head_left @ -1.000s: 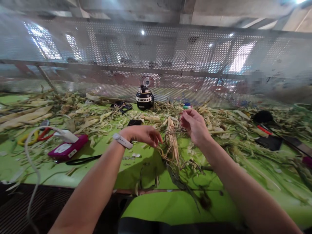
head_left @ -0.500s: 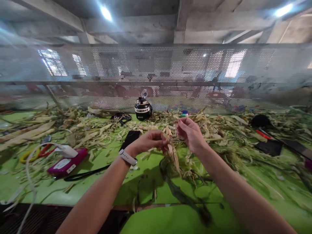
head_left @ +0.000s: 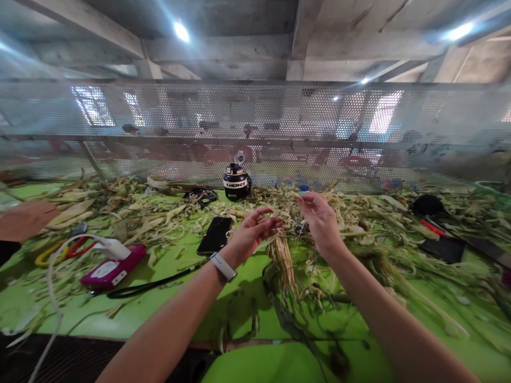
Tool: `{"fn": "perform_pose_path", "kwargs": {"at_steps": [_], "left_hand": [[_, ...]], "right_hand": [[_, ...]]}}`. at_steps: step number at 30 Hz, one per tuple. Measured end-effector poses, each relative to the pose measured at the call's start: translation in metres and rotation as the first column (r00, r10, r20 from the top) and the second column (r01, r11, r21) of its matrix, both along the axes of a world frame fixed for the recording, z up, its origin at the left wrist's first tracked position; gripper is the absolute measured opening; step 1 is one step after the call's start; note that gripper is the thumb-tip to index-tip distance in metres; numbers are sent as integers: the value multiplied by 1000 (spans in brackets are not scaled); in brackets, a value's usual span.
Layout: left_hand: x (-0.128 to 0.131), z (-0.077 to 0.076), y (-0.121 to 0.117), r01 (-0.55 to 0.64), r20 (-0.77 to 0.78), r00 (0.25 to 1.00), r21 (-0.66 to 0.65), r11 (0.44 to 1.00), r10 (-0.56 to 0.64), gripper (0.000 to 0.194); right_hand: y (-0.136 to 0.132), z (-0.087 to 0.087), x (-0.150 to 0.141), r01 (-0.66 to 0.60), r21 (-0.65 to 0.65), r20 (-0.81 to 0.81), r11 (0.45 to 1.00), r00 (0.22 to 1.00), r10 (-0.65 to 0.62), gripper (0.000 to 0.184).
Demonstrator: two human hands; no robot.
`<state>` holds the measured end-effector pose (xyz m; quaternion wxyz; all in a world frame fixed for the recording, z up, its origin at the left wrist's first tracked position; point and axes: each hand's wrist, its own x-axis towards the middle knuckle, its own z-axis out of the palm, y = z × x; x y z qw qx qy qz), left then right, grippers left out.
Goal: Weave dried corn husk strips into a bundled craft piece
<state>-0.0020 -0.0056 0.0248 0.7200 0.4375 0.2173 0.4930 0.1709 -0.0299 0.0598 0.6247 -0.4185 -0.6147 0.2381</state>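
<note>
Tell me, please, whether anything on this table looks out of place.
The bottle stands with its lid flipped up, odd beside so many loose plant scraps. The phone beside the left hand also seems out of place among them.

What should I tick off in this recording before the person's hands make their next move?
1. Both hands visible: ok. The left hand and right hand are raised, apart from each other.
2. Strip gripped in the fingertips: cannot tell; too fine and blurred.
3. Pale dry bundle within easy reach: probably ok; it lies just below and between the hands.
4. Phone well away from the left hand: not ok; it lies close by the wrist.
5. Bottle lid closed: not ok; it is flipped up.
6. Co-worker's hand out of the way: ok; far left.
</note>
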Motion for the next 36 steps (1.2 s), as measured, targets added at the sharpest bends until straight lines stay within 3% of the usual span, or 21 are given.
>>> {"fn": "perform_pose_path", "kwargs": {"at_steps": [3, 10, 17, 21, 25, 31, 36], "left_hand": [[5, -3, -2, -16, 73, 997, -40, 999, 18, 35], [11, -6, -3, 18, 160, 987, -46, 999, -10, 29], [12, -6, -3, 16, 136, 991, -83, 996, -5, 34], [12, -5, -4, 41, 95, 995, -70, 997, -34, 26], [11, -1, -6, 62, 107, 993, -41, 997, -57, 20], [11, 2, -7, 44, 94, 995, -83, 996, -36, 19], [11, -1, -6, 16, 67, 998, -13, 1000, -15, 23]], "right_hand": [[0, -2, -3, 57, 157, 110, 986, 991, -75, 17], [5, -16, -9, -76, -43, 148, 996, 986, 82, 23], [4, -16, -9, -148, -137, 144, 979, 975, 168, 26], [1, -16, -12, -172, -116, 233, 978, 953, 195, 24], [0, -14, -12, -186, -129, 192, 974, 959, 208, 23], [1, -6, -2, -64, -56, 167, 996, 983, 72, 23], [1, 0, 6, -80, -61, 287, 995, 953, 94, 21]]}}
